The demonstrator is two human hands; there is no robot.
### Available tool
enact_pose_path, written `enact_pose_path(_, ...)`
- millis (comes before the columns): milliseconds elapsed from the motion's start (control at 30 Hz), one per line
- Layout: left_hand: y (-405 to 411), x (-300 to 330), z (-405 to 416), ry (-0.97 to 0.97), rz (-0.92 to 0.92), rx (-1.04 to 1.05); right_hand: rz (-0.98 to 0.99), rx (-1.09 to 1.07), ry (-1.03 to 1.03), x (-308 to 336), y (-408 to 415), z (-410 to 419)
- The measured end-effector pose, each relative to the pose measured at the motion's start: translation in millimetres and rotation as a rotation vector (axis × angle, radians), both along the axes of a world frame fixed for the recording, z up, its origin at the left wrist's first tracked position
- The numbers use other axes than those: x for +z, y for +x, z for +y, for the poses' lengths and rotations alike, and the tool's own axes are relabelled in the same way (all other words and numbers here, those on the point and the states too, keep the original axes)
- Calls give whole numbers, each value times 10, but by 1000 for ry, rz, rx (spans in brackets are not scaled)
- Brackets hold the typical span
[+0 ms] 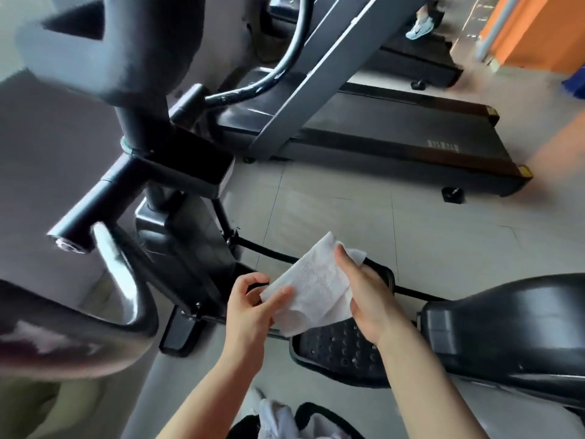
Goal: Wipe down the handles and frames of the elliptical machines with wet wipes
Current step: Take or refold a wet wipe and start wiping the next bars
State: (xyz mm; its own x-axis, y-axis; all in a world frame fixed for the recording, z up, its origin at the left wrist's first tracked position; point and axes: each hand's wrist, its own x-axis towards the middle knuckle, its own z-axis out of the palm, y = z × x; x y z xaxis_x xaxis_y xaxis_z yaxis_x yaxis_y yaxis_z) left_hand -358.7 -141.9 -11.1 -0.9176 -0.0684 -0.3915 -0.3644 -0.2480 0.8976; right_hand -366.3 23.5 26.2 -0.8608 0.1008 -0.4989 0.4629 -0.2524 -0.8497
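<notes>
The wet wipe (311, 291) looks light, limp and damp, so it will probably drape and cling rather than hold a shape. It seems best taken at opposite edges and kept taut, or bunched into a pad against the palm before it meets the metal. Pulled hard at one corner, it could tear.

It is a white sheet with a faint embossed dot pattern, creased and partly folded, its far corner sticking up and its near edge sagging. It hangs in the air between the two hands, above the black studded foot pedal (340, 351) of the elliptical machine (177, 236) and touching no part of the frame.

The left hand (250, 307) pinches the wipe's left edge between thumb and curled fingers. The right hand (367, 299) grips the right side, with its thumb laid over the top of the sheet and its fingers curled behind.

To the left stand the dark upright post and a chrome handlebar (122, 280), blurred. A treadmill (395, 134) lies on the tiled floor at the far right. No wiping contact shows yet; the sheet appears to be being spread or refolded.
</notes>
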Motion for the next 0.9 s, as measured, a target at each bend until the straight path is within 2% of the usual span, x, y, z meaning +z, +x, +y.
enact_pose_path(133, 21, -19, -21, -71, -9, 83, 22, 33, 138, -101, -82, 87)
enact_pose_path(267, 146, 11, -3, -91, 43, 218, 87, 290, 93, -78, -279, 205)
enact_pose_path(433, 278, 148, 159, -65, 173, 446, 54, 594, -133, 66, -539, 331)
enact_pose_path(567, 545, 290, 331, -162, 249, 576, 39, 759, -224, 210, -526, 233)
enact_pose_path(767, 1089, 645, 359, -212, 329, 808, -164, 1048, -513, 557, -223, -206)
enact_pose_path(833, 1231, 820, 326, -268, 338, 842, -101, 1136, -549, 726, -90, -344)
enact_pose_path(900, 1345, 993, 267, -369, 376, 886, 11, 1131, -593, 889, 8, -468)
